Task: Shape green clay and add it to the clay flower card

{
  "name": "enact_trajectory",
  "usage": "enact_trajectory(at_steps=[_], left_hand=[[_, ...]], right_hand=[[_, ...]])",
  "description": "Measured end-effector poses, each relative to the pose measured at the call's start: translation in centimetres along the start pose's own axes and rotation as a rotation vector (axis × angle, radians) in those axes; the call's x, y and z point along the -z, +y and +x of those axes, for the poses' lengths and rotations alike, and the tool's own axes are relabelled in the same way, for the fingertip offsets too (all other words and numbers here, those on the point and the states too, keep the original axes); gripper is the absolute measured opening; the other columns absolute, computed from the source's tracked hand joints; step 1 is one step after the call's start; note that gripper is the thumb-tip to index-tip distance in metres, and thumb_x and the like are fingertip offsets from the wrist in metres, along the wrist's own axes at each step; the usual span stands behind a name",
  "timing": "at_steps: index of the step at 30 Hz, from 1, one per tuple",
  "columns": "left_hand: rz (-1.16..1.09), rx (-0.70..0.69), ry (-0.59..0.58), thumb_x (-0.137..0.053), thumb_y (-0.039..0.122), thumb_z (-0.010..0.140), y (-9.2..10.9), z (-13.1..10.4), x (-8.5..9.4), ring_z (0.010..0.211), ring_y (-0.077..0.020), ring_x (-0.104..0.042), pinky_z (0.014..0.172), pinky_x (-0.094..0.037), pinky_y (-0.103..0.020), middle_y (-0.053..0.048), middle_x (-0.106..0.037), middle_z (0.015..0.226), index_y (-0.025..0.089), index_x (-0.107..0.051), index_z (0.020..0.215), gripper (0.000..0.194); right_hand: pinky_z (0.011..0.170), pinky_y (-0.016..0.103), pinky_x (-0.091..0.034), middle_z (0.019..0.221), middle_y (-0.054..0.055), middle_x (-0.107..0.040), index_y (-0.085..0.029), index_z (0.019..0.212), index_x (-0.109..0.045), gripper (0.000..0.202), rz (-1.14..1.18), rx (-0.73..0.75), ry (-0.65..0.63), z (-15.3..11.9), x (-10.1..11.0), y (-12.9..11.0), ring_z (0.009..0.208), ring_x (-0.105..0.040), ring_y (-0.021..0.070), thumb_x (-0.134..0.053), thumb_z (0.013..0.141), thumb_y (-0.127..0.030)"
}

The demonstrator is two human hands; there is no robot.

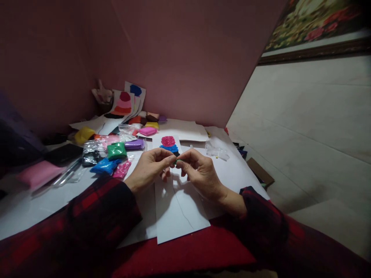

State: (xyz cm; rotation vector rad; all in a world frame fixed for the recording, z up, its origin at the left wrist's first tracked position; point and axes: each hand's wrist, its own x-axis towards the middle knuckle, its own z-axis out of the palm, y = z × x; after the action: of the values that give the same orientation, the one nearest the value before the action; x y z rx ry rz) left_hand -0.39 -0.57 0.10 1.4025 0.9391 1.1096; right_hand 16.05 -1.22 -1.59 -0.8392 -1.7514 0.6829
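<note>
My left hand [152,166] and my right hand [199,170] meet over a white sheet [174,208], thumbs and forefingers pinched together. Between the fingertips shows a small bit of green clay [176,161], gripped from both sides. Just beyond the fingers, the sheet bears a textured pink-red round patch [168,141], a blue band [169,148] under it and a black part, partly hidden by my fingers. A thin drawn line runs down the sheet's lower half.
Left of my hands lie a green clay packet [116,151], a blue packet [106,166], a purple packet [135,144] and several others. Coloured sheets [124,102] lean at the back wall. A clear plastic bag [217,151] lies on the right.
</note>
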Motion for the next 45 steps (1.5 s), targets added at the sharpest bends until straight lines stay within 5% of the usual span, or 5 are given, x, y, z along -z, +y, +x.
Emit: enact_trajectory(at_steps=[45], left_hand=[[0.158,0.117,-0.102,-0.057,0.032,0.087,-0.11,0.07,-0.21,0.039,-0.0109,-0.053,0.04,-0.038,-0.02,0.001,-0.058,0.05,0.015,-0.059,0.073,0.022]], right_hand=[[0.056,0.026,-0.044,0.067,-0.002,-0.063,-0.018,0.082,-0.058,0.007,-0.166,0.013,-0.083,-0.05,-0.03,-0.07,0.057,-0.054,0.0111,-0.059,0.087,-0.015]])
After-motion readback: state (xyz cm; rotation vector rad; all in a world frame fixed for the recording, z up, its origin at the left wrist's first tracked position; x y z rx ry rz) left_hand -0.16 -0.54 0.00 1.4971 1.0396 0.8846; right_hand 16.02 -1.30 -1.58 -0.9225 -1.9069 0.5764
